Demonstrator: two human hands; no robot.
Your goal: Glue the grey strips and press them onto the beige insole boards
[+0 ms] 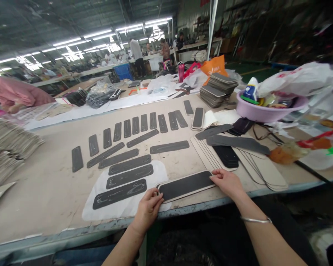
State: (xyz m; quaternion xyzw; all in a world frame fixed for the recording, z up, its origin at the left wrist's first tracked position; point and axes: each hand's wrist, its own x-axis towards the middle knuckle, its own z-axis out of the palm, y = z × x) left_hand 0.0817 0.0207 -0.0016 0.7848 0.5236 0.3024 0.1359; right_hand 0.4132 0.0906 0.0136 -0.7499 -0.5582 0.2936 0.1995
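A long black rounded panel lies on a slightly larger cream piece at the table's front edge. My left hand pinches its left end between thumb and fingers. At the right end, my right hand is closed on the corner, thumb and forefinger together. Just left, dark strips with glossy wet-looking smears rest on a white sheet. Fanned cream panels and loose black pieces lie beyond my right hand.
Rows of small dark strips cover the table's middle. Stacked dark panels stand at the back, beside a lilac basin of bottles and bags. A tall pile of cream sheets is at left. A person in pink leans in there.
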